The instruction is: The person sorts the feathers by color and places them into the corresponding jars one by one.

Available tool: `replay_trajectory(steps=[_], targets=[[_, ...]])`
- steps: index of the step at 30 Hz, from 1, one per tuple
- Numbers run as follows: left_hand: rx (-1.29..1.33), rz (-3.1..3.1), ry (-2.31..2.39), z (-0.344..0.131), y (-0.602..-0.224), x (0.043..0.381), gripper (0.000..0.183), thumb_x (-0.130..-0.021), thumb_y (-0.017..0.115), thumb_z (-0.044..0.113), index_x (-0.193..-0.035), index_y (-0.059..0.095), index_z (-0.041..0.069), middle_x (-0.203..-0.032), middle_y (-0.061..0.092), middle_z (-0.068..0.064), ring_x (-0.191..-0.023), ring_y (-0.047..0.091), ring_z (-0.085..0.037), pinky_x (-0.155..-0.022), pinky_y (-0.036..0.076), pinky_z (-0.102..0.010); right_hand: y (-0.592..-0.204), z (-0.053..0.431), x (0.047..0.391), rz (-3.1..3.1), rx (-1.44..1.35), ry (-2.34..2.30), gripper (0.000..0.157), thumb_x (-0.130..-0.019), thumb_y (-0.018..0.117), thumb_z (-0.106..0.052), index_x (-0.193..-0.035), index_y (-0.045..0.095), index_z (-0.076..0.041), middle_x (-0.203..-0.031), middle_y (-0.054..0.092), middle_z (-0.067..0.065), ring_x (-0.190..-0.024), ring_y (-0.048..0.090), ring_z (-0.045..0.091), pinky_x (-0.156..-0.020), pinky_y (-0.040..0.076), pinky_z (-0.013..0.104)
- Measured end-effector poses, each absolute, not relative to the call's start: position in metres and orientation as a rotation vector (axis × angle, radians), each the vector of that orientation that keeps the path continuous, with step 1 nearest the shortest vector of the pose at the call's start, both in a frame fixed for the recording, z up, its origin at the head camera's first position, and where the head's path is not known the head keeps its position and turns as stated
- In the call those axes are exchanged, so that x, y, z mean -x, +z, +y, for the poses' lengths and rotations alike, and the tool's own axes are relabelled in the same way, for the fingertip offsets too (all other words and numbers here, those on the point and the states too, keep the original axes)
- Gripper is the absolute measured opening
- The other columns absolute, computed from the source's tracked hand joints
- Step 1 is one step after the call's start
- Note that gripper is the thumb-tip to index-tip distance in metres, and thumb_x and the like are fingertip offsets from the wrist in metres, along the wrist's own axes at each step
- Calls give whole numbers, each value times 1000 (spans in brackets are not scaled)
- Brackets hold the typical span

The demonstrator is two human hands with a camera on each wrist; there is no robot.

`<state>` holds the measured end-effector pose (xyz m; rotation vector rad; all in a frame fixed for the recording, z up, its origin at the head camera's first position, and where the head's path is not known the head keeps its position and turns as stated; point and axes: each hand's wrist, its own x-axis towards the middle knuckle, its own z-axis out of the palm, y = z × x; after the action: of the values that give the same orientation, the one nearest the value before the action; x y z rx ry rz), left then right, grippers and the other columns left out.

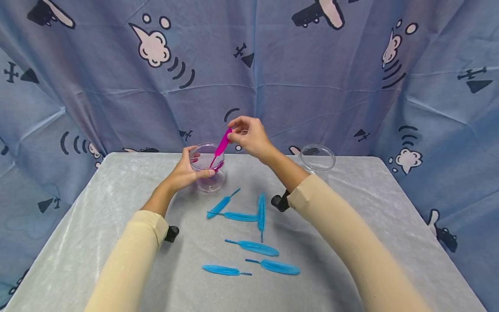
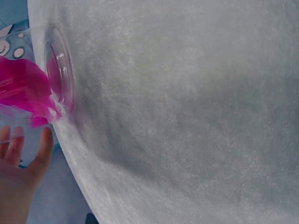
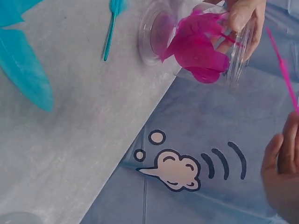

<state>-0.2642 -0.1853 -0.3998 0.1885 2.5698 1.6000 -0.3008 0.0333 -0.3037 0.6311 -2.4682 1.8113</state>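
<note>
My left hand (image 1: 182, 174) holds a clear plastic jar (image 1: 210, 185) near its rim, at the far side of the table. Magenta feathers (image 3: 201, 51) lie bunched inside the jar, and they also show through its wall in the left wrist view. Between thumb and fingers, my right hand (image 1: 252, 138) pinches another magenta feather (image 1: 224, 143) by its soft end. Its thin quill points down and overlaps the jar's mouth in the head view. The right wrist view shows this feather (image 3: 286, 72) nearly edge-on, beside the jar's rim.
Several blue feathers (image 1: 259, 248) lie scattered on the pale grey table (image 1: 97, 208), in front of the jar. A second clear round container (image 1: 334, 161) stands at the back right, partly behind my right forearm. A patterned blue cloth (image 1: 218, 56) hangs behind the table's far edge.
</note>
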Motion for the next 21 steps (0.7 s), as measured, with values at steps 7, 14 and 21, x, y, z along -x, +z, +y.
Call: replay_trajectory(steps=[7, 14, 21], targets=[[-181, 2569, 1611, -186, -402, 265, 100, -73, 77, 39, -142, 8, 16, -146, 26, -18, -133, 26, -31, -107, 23, -50, -314, 24, 306, -2465, -457, 1727, 17, -81, 67, 1, -97, 61, 0, -77, 62, 9, -72, 66, 26, -58, 51, 23], [-196, 2558, 1640, -186, -401, 265, 100, -72, 78, 38, -142, 9, 15, -144, 28, -18, -132, 27, -33, -106, 25, -49, -324, 11, 305, -2477, -431, 1634, 19, -80, 67, 1, -98, 61, 2, -77, 64, 10, -68, 67, 19, -63, 53, 24], [-207, 2553, 1635, -185, -401, 265, 102, -72, 78, 39, -142, 8, 14, -145, 26, -19, -133, 26, -33, -107, 24, -50, -337, 3, 302, -2497, -412, 1564, 19, -80, 69, -2, -97, 62, 1, -78, 65, 9, -68, 66, 15, -65, 53, 24]])
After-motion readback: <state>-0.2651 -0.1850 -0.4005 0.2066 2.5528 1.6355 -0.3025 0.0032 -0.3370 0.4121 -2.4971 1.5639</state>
